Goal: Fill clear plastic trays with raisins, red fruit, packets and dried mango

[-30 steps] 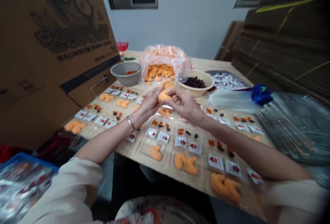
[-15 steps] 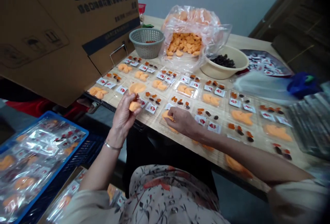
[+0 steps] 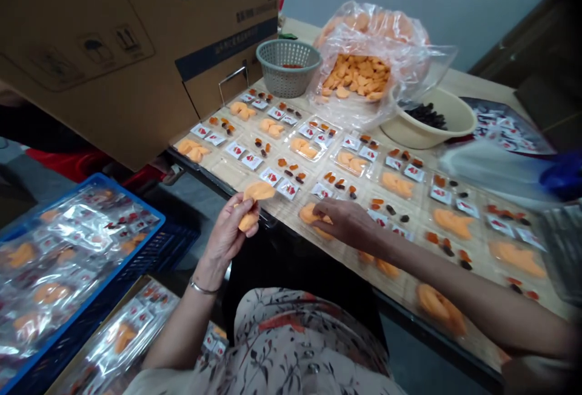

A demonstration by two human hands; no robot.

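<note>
head view, and here we go: my left grip (image 3: 225, 240) is clamped on two orange dried-fruit pieces (image 3: 259, 191) at the near edge of the table (image 3: 482, 89), my right grip (image 3: 345, 222) curled over another piece (image 3: 309, 213), clamped or not i can't tell. most tray cells (image 3: 350, 162) on the table already hold fruit and sachets (image 3: 288, 189); a full bag (image 3: 359, 74) waits at the table's far side, and sealed packs (image 3: 68, 243) fill the blue crate (image 3: 131, 198) left of the table.

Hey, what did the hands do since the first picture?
They moved apart. The left hand drew back to the table edge, holding two orange pieces, and the right hand went down onto another orange piece in the tray. The plastic bag and cream bowl stayed put.
</note>
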